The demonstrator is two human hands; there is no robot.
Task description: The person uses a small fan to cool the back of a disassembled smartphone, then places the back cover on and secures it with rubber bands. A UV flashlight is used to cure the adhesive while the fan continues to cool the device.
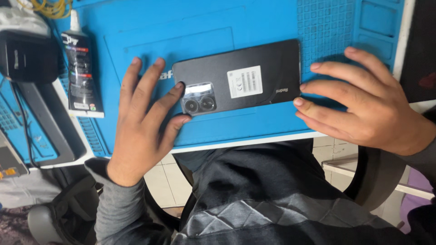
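Nearest the camera is the person's dark jacket (254, 195), with grey sleeves running up to both hands at the table edge. The left hand (141, 122) lies flat with fingers spread wide, gripping nothing; its index finger and thumb touch the camera end of the phone (238, 81), one above and one below the lenses. The right hand (363, 104) is also open, fingers loosely fanned, and its fingertips (303, 87) press against the phone's opposite short edge. So the phone sits between the two hands, touched at each end but not lifted or clasped.

The phone is dark, lying back up and slightly tilted on the blue mat (150, 27), with a twin-lens camera block and a white sticker on its back. Farther left, a dark glue tube (81, 72) with a white nozzle lies on the mat's edge. Beyond it sits a black box (27, 59), and yellow wire (50, 7) shows at the top corner.
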